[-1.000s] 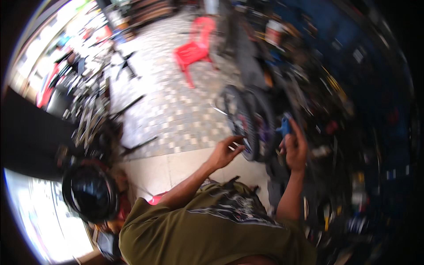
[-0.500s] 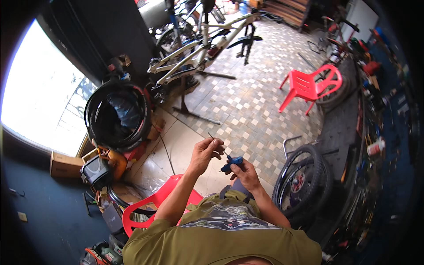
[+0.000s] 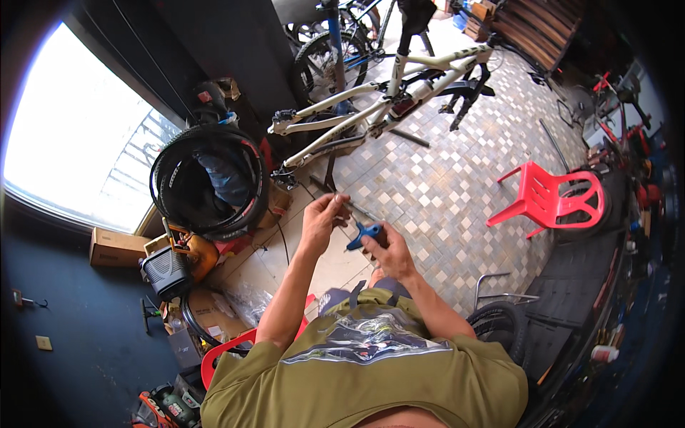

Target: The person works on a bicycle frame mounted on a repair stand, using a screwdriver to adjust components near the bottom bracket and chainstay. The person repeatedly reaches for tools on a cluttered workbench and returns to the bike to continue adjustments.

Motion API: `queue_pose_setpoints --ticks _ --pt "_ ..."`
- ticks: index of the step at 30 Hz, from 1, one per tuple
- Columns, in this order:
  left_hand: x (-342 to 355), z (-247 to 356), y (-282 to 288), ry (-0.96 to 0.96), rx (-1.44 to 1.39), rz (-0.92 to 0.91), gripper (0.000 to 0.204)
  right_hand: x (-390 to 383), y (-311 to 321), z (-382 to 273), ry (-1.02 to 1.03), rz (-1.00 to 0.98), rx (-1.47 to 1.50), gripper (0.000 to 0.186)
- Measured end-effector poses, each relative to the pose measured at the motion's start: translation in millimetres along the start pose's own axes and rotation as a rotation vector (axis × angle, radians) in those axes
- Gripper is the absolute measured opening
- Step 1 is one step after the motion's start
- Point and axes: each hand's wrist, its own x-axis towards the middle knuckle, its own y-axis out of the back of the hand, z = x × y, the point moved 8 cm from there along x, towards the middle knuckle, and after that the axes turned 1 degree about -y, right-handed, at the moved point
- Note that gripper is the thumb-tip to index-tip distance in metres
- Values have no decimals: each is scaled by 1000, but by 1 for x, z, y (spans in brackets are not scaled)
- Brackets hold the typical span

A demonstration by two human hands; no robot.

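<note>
In front of my body, my right hand (image 3: 389, 251) is closed on the blue T-shaped handle (image 3: 365, 234) of a thin metal tool, its thumb lying over the handle. My left hand (image 3: 321, 222), up and to the left, pinches the slim shaft of that tool with curled fingers. Ahead, beyond both hands, a cream bicycle frame (image 3: 374, 108) with a fork is raised on a stand.
Tires (image 3: 168, 182) are piled at left beside a cardboard box (image 3: 114, 248). A red plastic chair (image 3: 535, 196) stands right on the tiled floor (image 3: 457, 185), with another red chair (image 3: 214, 360) behind me. A tool-laden dark bench (image 3: 585, 278) runs along the right, wheels (image 3: 506, 321) beside it.
My view has swung right to left toward the bicycle frame. Both hands, apart by the wheels a second ago, came together on the blue-handled tool and have since risen slightly in view.
</note>
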Motion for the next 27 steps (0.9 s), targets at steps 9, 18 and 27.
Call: queue_pose_setpoints --ticks 9,18,27 --pt "157 20 38 41 -48 118 26 164 11 4 7 86 52 36" --pt "297 4 103 199 249 14 33 273 0 57 -134 298 201 36" --pt "367 -37 140 340 62 -13 30 337 -20 83 -197 454 259 45"
